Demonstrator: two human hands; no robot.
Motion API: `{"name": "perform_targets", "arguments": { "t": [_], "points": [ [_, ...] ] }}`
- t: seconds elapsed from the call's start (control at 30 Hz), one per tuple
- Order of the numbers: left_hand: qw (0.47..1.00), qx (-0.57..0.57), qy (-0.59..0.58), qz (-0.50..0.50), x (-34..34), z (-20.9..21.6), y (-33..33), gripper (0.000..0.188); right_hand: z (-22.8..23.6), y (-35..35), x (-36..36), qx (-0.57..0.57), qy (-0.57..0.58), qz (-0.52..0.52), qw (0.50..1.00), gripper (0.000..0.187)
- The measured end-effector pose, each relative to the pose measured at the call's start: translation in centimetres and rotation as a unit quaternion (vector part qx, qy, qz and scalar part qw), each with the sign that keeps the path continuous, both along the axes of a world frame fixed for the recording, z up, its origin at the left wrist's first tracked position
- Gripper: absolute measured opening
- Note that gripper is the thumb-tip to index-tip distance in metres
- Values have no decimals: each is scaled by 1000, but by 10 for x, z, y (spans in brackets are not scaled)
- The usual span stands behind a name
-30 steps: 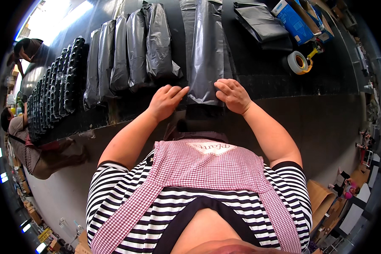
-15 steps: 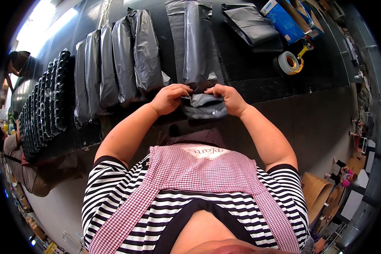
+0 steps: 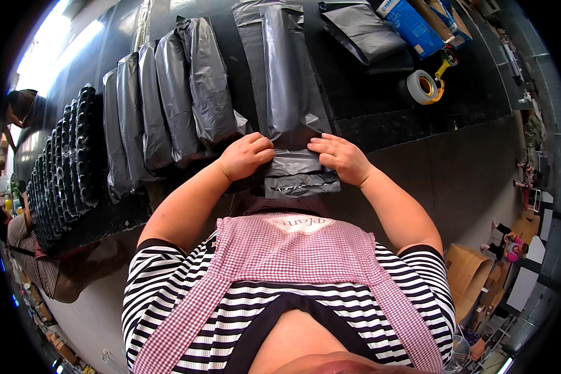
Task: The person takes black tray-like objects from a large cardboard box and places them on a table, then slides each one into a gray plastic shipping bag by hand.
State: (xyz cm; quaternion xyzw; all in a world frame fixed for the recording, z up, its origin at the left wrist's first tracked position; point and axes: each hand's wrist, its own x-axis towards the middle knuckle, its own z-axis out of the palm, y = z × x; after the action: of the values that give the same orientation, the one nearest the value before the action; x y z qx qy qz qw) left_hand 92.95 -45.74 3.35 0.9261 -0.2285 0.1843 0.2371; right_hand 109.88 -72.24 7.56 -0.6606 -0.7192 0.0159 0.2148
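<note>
A long grey plastic mailing bag (image 3: 285, 81) lies lengthwise before me on the black table, with a long bulge inside it. Its flat near end, the bag's flap (image 3: 302, 186), hangs over the table's front edge towards my apron. My left hand (image 3: 248, 156) is closed on the left side of the bag, just below the bulge. On the opposite side my right hand (image 3: 343, 160) grips the edge, its fingers laid across the plastic and the thumb hidden. What the bag contains does not show.
Several filled grey bags (image 3: 209, 81) lie in a row at left, beside a row of black ridged pieces (image 3: 86, 146). At right are folded grey bags (image 3: 361, 31), a blue box (image 3: 411, 28) and a tape roll (image 3: 422, 87) on a yellow dispenser. Another person (image 3: 37, 255) is at far left.
My hands have spread slightly apart and down along the bag's sides. The near end, bunched up before, now hangs flatter and lower.
</note>
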Motion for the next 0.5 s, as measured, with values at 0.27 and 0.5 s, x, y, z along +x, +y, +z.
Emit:
{"name": "perform_targets", "arguments": {
  "t": [0.27, 0.5],
  "points": [
    [995, -101, 11, -2, -1, 6, -8, 19, 12, 6, -11, -10, 104, -23, 994, 6],
    [711, -635, 113, 280, 30, -28, -39, 31, -40, 49, -1, 25, 609, -348, 712, 36]
  ]
}}
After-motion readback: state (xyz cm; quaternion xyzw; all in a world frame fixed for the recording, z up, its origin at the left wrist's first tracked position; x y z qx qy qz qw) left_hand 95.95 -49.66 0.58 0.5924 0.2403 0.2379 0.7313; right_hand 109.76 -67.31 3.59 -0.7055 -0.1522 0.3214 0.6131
